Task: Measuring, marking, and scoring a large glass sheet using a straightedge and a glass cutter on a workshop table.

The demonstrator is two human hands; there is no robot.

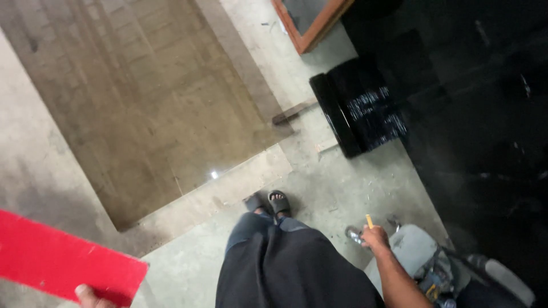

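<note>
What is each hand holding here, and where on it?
The left hand grips the red flat board by its lower near edge. The right hand holds a pencil-like yellow stick by its lower end.

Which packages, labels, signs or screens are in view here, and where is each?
Black film-wrapped roll: lies on the floor at upper right, cylindrical, glossy black.
Red flat board: lower left, rectangular, plain red, held at its edge by the left hand.
No screens or labels show.
</note>
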